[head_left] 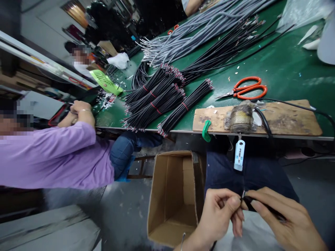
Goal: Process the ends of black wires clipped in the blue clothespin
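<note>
Low at the front, my left hand (220, 212) is closed in a pinch at the end of a thin black cable, whose lower part shows beneath the wrist. My right hand (285, 218) meets it fingertip to fingertip, closed around a slim black object (250, 203); its kind is mostly hidden by the fingers. A small pale tip shows between the hands. Just above them, a light blue plastic holder with a metal insert (239, 156) hangs from the shaft of a tape-wrapped motor (241, 118).
The motor sits on a wooden board (293, 116) by a green clamp (206, 131). Orange-handled scissors (250, 89), bundled black cables (154, 96) and grey cables (191, 42) lie on the green table (288, 75). An open cardboard box (172, 195) stands left; a person in purple (65, 153) sits beyond.
</note>
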Motion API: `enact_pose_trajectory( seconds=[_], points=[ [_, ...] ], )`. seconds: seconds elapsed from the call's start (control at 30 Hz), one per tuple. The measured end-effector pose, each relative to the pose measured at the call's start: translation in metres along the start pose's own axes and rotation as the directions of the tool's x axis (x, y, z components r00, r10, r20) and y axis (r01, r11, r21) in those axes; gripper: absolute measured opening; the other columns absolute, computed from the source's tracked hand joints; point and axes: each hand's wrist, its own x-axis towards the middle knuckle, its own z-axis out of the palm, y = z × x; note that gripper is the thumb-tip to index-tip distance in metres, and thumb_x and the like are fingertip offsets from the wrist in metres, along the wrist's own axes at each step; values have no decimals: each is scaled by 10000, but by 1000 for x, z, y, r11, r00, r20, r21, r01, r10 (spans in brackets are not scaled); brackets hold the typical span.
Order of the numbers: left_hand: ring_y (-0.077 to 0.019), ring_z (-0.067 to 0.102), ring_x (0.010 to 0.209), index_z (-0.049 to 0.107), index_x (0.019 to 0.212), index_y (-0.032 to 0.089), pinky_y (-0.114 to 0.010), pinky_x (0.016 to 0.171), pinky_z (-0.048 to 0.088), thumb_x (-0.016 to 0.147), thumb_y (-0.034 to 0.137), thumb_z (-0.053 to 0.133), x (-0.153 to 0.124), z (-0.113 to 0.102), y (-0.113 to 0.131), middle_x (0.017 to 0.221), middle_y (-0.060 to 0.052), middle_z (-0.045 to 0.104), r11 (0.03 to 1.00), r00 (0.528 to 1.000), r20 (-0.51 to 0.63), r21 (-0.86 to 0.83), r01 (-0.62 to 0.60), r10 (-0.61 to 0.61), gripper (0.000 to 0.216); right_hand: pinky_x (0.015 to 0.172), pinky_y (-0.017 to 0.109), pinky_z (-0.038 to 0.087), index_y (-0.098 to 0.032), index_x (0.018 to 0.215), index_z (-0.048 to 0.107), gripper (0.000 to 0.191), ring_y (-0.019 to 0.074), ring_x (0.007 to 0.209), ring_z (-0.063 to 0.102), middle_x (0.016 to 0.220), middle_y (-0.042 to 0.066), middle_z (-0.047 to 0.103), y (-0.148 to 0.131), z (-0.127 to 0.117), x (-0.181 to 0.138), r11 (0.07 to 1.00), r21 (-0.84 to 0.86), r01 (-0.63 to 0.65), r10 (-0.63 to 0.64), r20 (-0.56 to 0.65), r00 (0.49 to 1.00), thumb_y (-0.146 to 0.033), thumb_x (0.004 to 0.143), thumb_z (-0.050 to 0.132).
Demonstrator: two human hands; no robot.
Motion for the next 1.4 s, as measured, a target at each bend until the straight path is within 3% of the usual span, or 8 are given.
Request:
enact_pose_trajectory(
  seconds=[0.13, 0.33, 0.5, 0.57, 0.67, 0.77, 1.2, 1.4],
  points=[
    [-59, 502, 297, 657, 663, 90, -128, 294, 372, 703, 442, 783, -2, 4, 0, 456, -5, 568, 992, 987, -109, 44, -117, 121, 376, 476, 198, 533, -223, 962, 741, 174, 151, 582, 667, 684, 7, 658, -5, 0, 9, 977, 126, -171, 164, 71, 984, -314, 832, 670],
    [-83, 533, 318, 703, 678, 89, -162, 326, 400, 772, 318, 736, -4, 5, -2, 487, -3, 559, 938, 948, -151, 252, -239, 282, 250, 485, 219, 481, -222, 883, 748, 160, 125, 539, 610, 627, -9, 624, -17, 4, 15, 966, 200, -163, 137, 135, 981, -224, 894, 588],
    [-155, 638, 536, 750, 765, 112, -241, 539, 487, 817, 133, 655, -8, 3, 0, 613, -80, 697, 597, 818, -21, 695, -402, 575, 111, 460, 226, 452, -196, 866, 727, 102, 119, 503, 585, 629, -4, 632, -14, 4, 8, 991, 93, -95, 92, 41, 995, -180, 853, 627],
    [-150, 613, 527, 736, 756, 110, -246, 538, 471, 865, 181, 606, -8, 2, -1, 570, -67, 665, 593, 855, 2, 720, -361, 518, 184, 439, 230, 429, -189, 837, 726, 92, 114, 470, 557, 602, -8, 613, -12, 6, 8, 996, 47, -76, 76, 12, 997, -172, 837, 635],
    [-93, 508, 358, 676, 719, 105, -190, 364, 379, 904, 429, 543, -7, 1, -5, 483, -9, 543, 851, 970, -45, 492, -187, 239, 397, 440, 229, 432, -182, 825, 738, 132, 122, 485, 577, 602, 1, 622, -7, 7, 9, 993, 49, -112, 109, 60, 992, -180, 852, 609],
    [-62, 449, 294, 618, 684, 112, -149, 284, 283, 851, 580, 543, -5, 1, -8, 454, 24, 483, 953, 996, -47, 296, -64, 82, 503, 439, 233, 440, -186, 842, 757, 175, 136, 499, 594, 605, 9, 633, -1, 5, 11, 981, 85, -175, 162, 135, 977, -230, 875, 591],
    [-106, 559, 407, 729, 731, 103, -206, 437, 428, 820, 163, 644, -7, 5, -5, 541, -35, 627, 679, 858, -61, 641, -358, 510, 137, 518, 249, 506, -213, 785, 771, 181, 199, 667, 683, 708, 42, 703, -9, 4, 10, 892, 230, -388, 360, 156, 920, -344, 820, 650],
    [-159, 652, 587, 731, 748, 116, -234, 582, 482, 797, 60, 641, -6, 4, -3, 661, -82, 734, 531, 770, 44, 699, -480, 637, 117, 492, 241, 470, -208, 836, 722, 113, 141, 524, 616, 632, 1, 650, -9, 8, 0, 980, 45, -196, 194, 50, 980, -245, 855, 617]
  ],
)
